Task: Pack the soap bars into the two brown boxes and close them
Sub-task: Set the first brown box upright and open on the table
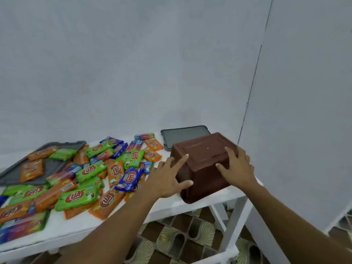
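One brown box (203, 161) was seen bottom-up on the white table (171, 204), toward the table's 3 o'clock end, with its wider rim down near the front edge. The left hand (167, 180) was laid against the box's 9 o'clock side, fingers spread and mostly straight, index finger reaching onto the upturned base, thumb pressed on the near face; nothing was gripped. The right hand (238, 168) was placed flat on the box at its 3 o'clock side, fingers fanned over the upturned base, thumb stretched toward the near edge; nothing was enclosed by it either. The box was thus touched from both sides by open palms. Whether it held anything could not be told. Soap bars (89, 171) in green, orange and blue wrappers were scattered in a loose overlapping pile from the table's centre out to 9 o'clock, none in the box as far as could be seen; the nearest blue bar lay just beside the left wrist. A grey lid (182, 135) was lying flat at 12 o'clock of the box, just behind it by the wall (133, 73). A second grey lid (53, 166) was lying at 10 o'clock of the table, partly covered by orange and green bars. Patterned floor tiles (171, 239) were visible under the table at 6 o'clock. Only one brown box was in view.
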Available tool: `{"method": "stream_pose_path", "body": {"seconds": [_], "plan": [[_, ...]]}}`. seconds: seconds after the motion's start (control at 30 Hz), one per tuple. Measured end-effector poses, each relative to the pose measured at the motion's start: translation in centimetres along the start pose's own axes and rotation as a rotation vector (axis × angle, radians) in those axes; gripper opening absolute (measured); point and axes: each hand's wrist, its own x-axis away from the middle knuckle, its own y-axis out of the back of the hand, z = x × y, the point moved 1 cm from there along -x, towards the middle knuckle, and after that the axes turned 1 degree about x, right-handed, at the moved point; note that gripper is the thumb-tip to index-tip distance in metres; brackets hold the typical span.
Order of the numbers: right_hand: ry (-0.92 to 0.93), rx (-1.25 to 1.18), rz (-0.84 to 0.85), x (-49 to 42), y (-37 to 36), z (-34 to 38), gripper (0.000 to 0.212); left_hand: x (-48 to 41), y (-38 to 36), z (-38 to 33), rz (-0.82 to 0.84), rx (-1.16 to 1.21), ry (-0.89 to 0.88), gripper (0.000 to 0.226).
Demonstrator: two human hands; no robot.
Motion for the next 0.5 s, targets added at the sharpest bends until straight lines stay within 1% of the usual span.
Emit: {"method": "stream_pose_path", "body": {"seconds": [0.07,0.13,0.2,0.27,0.3,0.33,0.4,0.43,0.5], "plan": [[-0.079,-0.127,-0.031,-0.8,0.0,-0.8,0.073,-1.2,-1.0,-0.5,0.020,0.102,0.024,0.088],[-0.121,-0.192,-0.047,-1.8,-0.1,-1.6,0.077,-2.1,-2.5,-0.3,-0.024,0.200,0.051,0.090],[-0.173,-0.222,-0.040,-3.0,-0.6,-2.9,0.082,-2.3,-3.8,-0.1,-0.122,0.272,0.040,0.089],[-0.223,-0.336,-0.003,-3.8,-0.7,-4.0,0.081,-2.5,-4.8,0.7,-0.241,0.336,-0.004,0.084],[-0.236,-0.414,0.029,-3.9,-1.0,-4.5,0.076,-2.6,-5.2,1.1,-0.279,0.394,-0.024,0.084],[-0.245,-0.467,0.063,-4.0,-1.4,-5.1,0.066,-2.8,-5.6,1.4,-0.302,0.463,-0.034,0.087],[-0.227,-0.506,0.068,-4.0,-1.8,-5.2,0.042,-3.0,-6.0,2.2,-0.323,0.618,0.043,0.099],[-0.206,-0.519,0.035,-4.2,-1.8,-5.3,0.036,-3.2,-6.1,2.3,-0.334,0.660,0.104,0.098],[-0.154,-0.561,-0.051,-5.0,-1.1,-4.9,0.031,-3.5,-5.2,1.8,-0.412,0.634,0.161,0.081]]}}
